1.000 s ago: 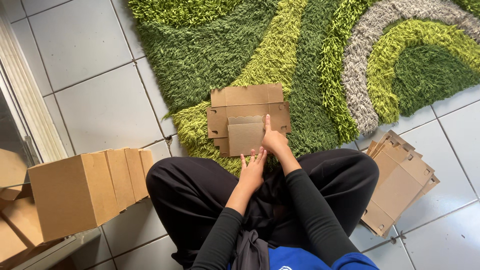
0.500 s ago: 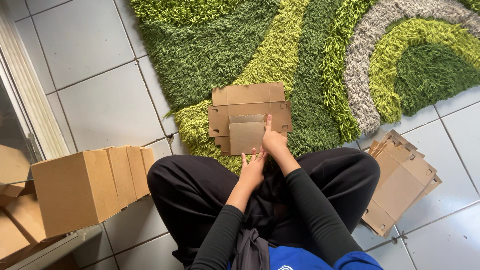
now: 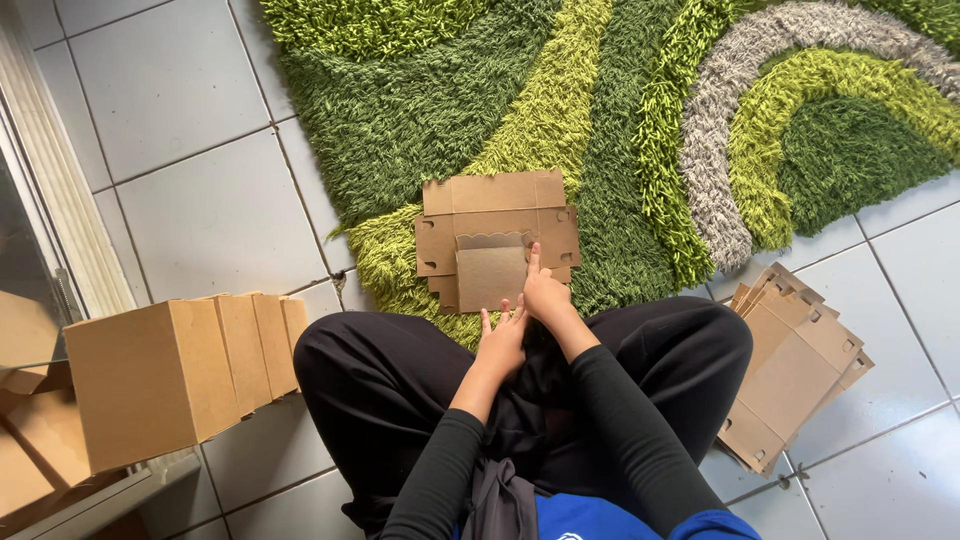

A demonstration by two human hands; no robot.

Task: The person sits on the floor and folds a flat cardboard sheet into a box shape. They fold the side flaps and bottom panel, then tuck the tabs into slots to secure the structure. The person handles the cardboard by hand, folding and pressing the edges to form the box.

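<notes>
Right hand (image 3: pixel 545 292) rests on the near right edge of the flat box blank (image 3: pixel 497 237), forefinger stretched out and pressing along the side of the folded panel (image 3: pixel 490 276), the other fingers curled. Left hand (image 3: pixel 502 340) lies just behind it, fingers held straight and close together, tips touching the near edge of that panel; it pinches nothing.

The blank lies on the green rug (image 3: pixel 430 130), right in front of the person's crossed legs, with the near part turned up over the middle. By the look of it the folding of this one has only begun: one panel is over, while the far flaps and side tabs lie flat and no walls stand.

To the left, on the tiled floor (image 3: pixel 200 200), stands a row of made-up boxes (image 3: pixel 180 370); four can be counted from their edges, though more may sit out of view. To the right, also on the floor, lies a stack of flat blanks (image 3: pixel 790 370), roughly five or six judging by the fanned corners; the exact count cannot be told. So some boxes are finished, one is in hand, and a fair pile is left.
</notes>
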